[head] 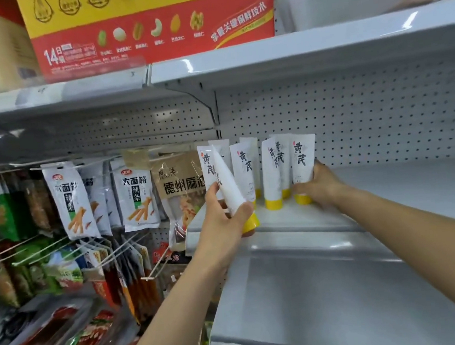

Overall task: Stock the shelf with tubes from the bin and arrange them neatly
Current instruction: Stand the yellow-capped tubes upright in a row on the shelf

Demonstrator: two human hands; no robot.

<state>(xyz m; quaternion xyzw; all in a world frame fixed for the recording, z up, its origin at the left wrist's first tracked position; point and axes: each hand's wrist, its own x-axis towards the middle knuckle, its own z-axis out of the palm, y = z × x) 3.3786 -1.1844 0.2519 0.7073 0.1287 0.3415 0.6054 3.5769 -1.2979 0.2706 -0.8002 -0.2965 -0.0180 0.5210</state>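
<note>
Several white tubes with yellow caps and black characters stand cap-down on the middle shelf (385, 187). My left hand (222, 221) grips one tilted tube (228, 185) at the shelf's front left, its cap (249, 222) toward me. My right hand (321, 184) holds the rightmost standing tube (303, 161) near its yellow cap. Between them stand another tube (243, 168) and a tube (272, 168) with more behind. The bin is out of view.
Hanging snack packets (68, 201) fill the pegs to the left of the shelf. A red and yellow carton (152, 25) sits on the upper shelf (293, 55). Another grey shelf (326, 300) lies below. The perforated back panel (366, 112) is behind the tubes.
</note>
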